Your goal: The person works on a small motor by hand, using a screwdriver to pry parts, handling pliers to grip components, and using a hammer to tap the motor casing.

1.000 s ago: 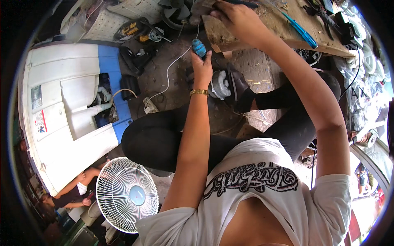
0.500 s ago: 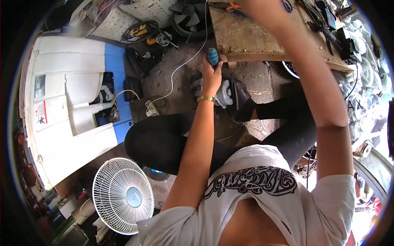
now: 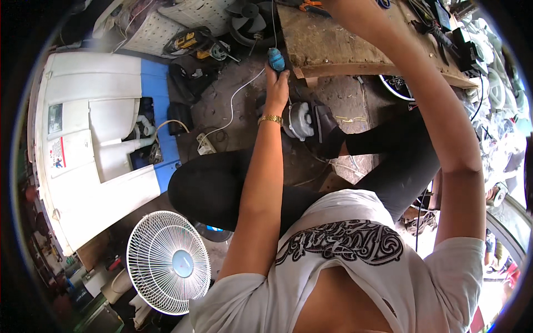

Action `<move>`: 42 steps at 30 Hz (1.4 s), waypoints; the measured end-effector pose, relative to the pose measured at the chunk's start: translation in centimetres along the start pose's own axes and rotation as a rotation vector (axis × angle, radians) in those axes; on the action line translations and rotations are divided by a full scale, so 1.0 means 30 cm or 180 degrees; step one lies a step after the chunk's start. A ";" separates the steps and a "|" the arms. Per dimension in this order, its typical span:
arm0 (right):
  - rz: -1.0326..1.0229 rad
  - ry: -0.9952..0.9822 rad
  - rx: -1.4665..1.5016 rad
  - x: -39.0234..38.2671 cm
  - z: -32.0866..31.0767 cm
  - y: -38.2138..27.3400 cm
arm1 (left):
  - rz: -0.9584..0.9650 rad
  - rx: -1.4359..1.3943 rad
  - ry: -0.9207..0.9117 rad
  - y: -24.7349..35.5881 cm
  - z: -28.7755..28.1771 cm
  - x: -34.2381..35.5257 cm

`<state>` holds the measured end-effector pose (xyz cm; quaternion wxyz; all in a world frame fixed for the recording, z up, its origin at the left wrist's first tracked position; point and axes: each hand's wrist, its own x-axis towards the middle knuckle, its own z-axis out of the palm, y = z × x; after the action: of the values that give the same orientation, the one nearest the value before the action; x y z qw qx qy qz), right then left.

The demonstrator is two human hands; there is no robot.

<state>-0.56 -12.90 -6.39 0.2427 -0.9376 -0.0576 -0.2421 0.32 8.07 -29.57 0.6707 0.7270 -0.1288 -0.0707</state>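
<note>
My left hand (image 3: 276, 83) is closed around a teal and black tool (image 3: 276, 59), which points up and away beside the left corner of the wooden workbench (image 3: 333, 50). Its exact kind cannot be made out. My right hand (image 3: 350, 14) reaches over the bench at the top edge, and its fingers are cut off there. Closest to it lie orange-handled pliers (image 3: 313, 6). Between my feet on the floor sits a grey, rounded, motor-like housing (image 3: 300, 121).
A white desk fan (image 3: 168, 262) stands at lower left, below a large white and blue machine panel (image 3: 66, 183). A yellow and black power tool (image 3: 189, 41) lies at the back left, near a dark fan blade (image 3: 250, 19). A white cable (image 3: 236, 97) crosses the floor to a power strip (image 3: 205, 145).
My left hand has moved slightly left and up with the teal tool, uncovering more of the grey housing. My right arm has shifted slightly right and stays over the bench.
</note>
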 end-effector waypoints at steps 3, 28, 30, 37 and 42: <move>-0.0050 -0.0103 -0.0058 -0.038 0.044 0.005 | 0.0107 0.0258 -0.0005 0.004 -0.005 0.026; 0.0080 -0.0651 -0.0104 -0.049 0.165 0.023 | 0.0118 0.0774 -0.0088 -0.048 -0.030 0.065; 0.0042 -0.0602 -0.0100 -0.046 0.174 0.026 | 0.0152 0.0772 -0.0100 -0.046 -0.030 0.068; 0.0085 -0.0710 -0.0100 -0.034 0.190 0.026 | -0.0180 0.0532 -0.0170 -0.033 -0.033 0.062; 0.0034 -0.0743 0.0004 -0.027 0.220 0.050 | 0.0121 0.0823 -0.0101 -0.069 -0.039 0.077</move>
<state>1.90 -11.01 -12.47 0.2361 -0.9596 -0.0806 -0.1299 3.03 8.68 -31.37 0.5705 0.8036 -0.1612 -0.0523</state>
